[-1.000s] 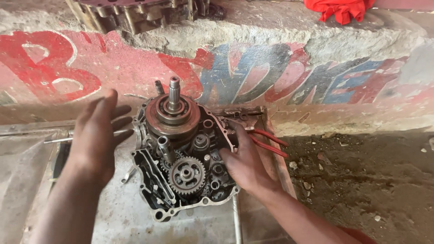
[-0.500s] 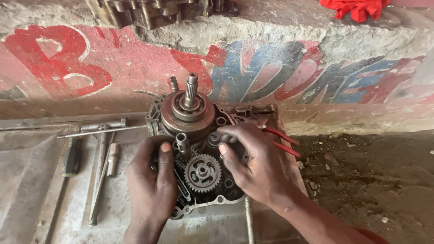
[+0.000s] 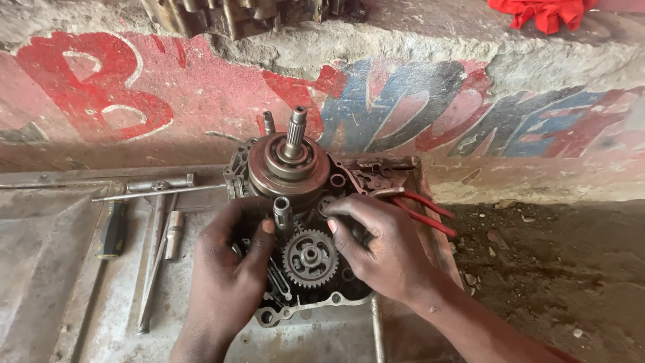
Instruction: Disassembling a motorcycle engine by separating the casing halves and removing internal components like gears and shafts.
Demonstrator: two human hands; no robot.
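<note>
A greasy engine case (image 3: 306,312) lies in a metal tray (image 3: 80,296). At its far end sits a round clutch hub (image 3: 287,168) with a splined shaft pointing up. A toothed gear (image 3: 309,257) sits in the middle. My left hand (image 3: 232,269) rests on the case's left side, thumb against a short upright shaft (image 3: 282,210). My right hand (image 3: 376,245) lies on the right side, fingertips touching parts beside that shaft. Neither hand lifts anything.
Red-handled pliers (image 3: 420,208) lie by the case's right edge. A T-handle wrench (image 3: 158,191), a socket (image 3: 173,234) and a dark-handled screwdriver (image 3: 113,228) lie in the tray on the left. A painted concrete wall stands behind, with a red cloth (image 3: 544,12) on top. Dirt floor is on the right.
My left hand came down from open above the tray onto the case's left side. My right hand slid onto the case's middle. The view moved closer.
</note>
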